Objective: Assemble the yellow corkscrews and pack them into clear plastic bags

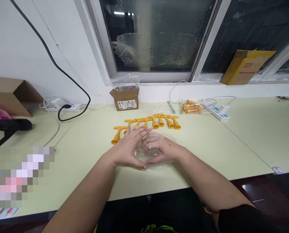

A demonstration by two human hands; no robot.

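1. Yellow handles [155, 123]: arched row on the table [232, 139], just far of our hands. We'd call them light, stiff plastic, probably smooth; best hold is the narrow neck under the crossbar.
2. Clear plastic bag [142, 156]: between our hands, near side of the row. Thin film; we judge it nearly weightless, floppy, slippery and easy to crease or tear. Best taken by an edge, thumb against fingertip; edges are hard to make out.
3. Left hand [128, 147]: half open in a C, thumb well apart from fingers, curved round the bag's left side; not clenched. Seems to touch film.
4. Right hand [166, 149]: fingers curled, thumb reaching left toward the other thumb, film across the fingers. We can't tell whether it's pinching the bag.
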